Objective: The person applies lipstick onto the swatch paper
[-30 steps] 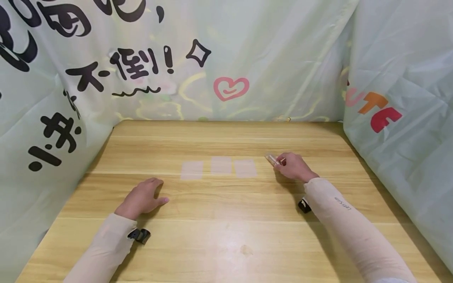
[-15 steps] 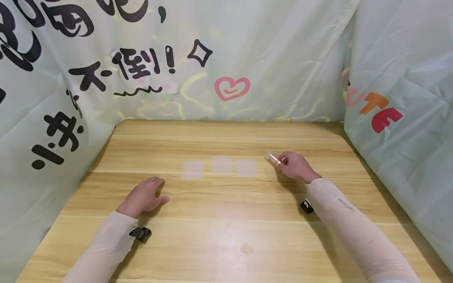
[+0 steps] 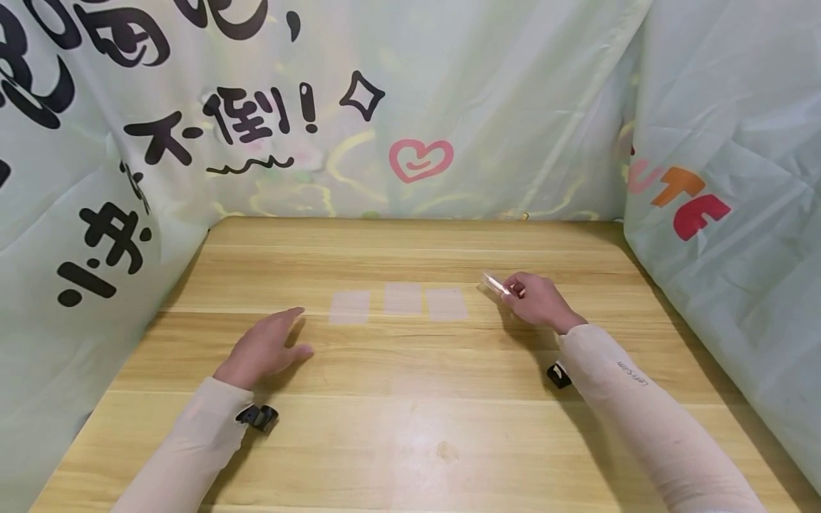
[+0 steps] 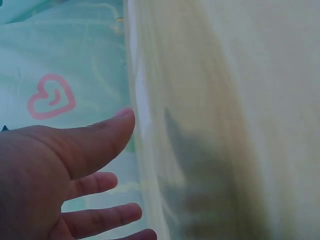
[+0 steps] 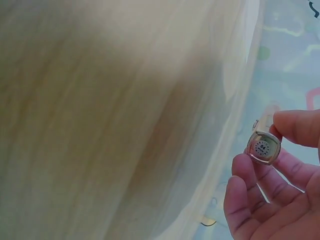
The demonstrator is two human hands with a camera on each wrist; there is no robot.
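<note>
My right hand [image 3: 537,302] pinches a lipstick tube [image 3: 494,284], small and clear with a pinkish metallic sheen, to the right of the pale squares. In the right wrist view its rounded end faces the camera, with a round sticker reading 04, and the lipstick tube [image 5: 263,148] sits between thumb and fingertips. My left hand [image 3: 266,347] is over the left part of the table, thumb apart from the fingers, holding nothing. The left wrist view shows the left hand [image 4: 75,175] with its fingers stretched out and its shadow on the wood.
Three pale translucent squares lie in a row on the wooden table [image 3: 410,385]: a left square [image 3: 349,307], a middle square [image 3: 403,298] and a right square [image 3: 447,304]. A printed cloth [image 3: 513,107] hangs behind the table and along both sides.
My left hand has moved slightly forward and to the right, its fingers straighter. The right hand keeps its pinch on the lipstick tube and has barely shifted.
</note>
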